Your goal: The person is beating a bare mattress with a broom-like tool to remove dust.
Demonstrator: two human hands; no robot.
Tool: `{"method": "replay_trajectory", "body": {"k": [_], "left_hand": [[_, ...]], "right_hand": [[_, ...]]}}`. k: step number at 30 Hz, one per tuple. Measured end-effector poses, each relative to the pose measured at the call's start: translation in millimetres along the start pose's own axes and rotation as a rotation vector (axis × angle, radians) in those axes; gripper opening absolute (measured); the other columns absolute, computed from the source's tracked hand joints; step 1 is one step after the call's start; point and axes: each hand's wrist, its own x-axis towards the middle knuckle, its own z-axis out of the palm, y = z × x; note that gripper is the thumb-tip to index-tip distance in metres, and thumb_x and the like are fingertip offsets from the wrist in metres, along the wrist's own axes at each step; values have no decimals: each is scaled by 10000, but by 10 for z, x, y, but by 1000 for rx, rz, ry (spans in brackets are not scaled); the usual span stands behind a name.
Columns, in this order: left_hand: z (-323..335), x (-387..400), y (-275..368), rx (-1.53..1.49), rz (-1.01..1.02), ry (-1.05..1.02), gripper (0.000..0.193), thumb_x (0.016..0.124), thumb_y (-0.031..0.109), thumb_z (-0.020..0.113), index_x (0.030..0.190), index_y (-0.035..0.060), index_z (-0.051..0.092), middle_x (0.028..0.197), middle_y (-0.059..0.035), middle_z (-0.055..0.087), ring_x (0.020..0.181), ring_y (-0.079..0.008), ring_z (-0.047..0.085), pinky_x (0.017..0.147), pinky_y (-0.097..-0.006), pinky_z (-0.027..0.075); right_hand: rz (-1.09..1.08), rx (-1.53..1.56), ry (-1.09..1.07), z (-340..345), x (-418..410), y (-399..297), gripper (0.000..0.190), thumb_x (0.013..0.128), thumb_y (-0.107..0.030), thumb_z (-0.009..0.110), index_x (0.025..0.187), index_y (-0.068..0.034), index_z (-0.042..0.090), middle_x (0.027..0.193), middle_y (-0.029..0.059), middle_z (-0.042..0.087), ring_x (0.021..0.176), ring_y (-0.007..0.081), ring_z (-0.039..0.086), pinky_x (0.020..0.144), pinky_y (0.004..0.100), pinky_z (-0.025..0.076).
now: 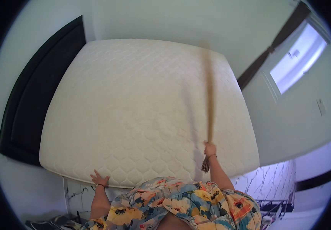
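Note:
A quilted white mattress (142, 115) fills the middle of the view. My right hand (210, 149) is closed around a bundle of thin sticks, a stick broom (210, 106), near its lower end. The broom stretches over the right part of the mattress, and its far end is blurred. Short stick ends show below my fist. My left hand (100, 179) rests with spread fingers at the near edge of the mattress, holding nothing.
A dark headboard (36, 95) stands at the left end of the mattress. Pale walls rise behind and to the right, with a brown curtain (268, 51) beside a bright window (297, 57). A metal rack (277, 204) is at the lower right, over marble-patterned tiles (264, 181).

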Motion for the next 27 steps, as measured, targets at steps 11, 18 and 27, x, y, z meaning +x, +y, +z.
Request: {"method": "replay_trajectory", "body": {"k": [11, 18, 27], "left_hand": [[488, -576, 378, 264, 384, -176, 945, 533, 480, 617, 1241, 241, 38, 1265, -197, -83, 1159, -390, -8, 806, -597, 199], [344, -66, 187, 258, 487, -319, 827, 591, 474, 567, 1222, 105, 181, 1211, -315, 59, 1120, -415, 165, 908, -367, 231], [517, -295, 131, 133, 427, -283, 826, 607, 423, 579, 1224, 67, 161, 1228, -291, 38, 1136, -363, 182, 907, -313, 244]], "right_hand": [[324, 567, 408, -34, -263, 1473, 368, 758, -309, 449, 519, -29, 449, 407, 77, 436, 320, 178, 428, 374, 297, 381], [-114, -761, -905, 809, -1342, 1505, 346, 698, -380, 459, 872, -91, 533, 831, 175, 540, 789, 307, 508, 719, 351, 392], [-184, -252, -339, 176, -460, 874, 319, 696, -328, 504, 779, -22, 538, 731, 188, 542, 680, 280, 535, 586, 339, 410]]}}
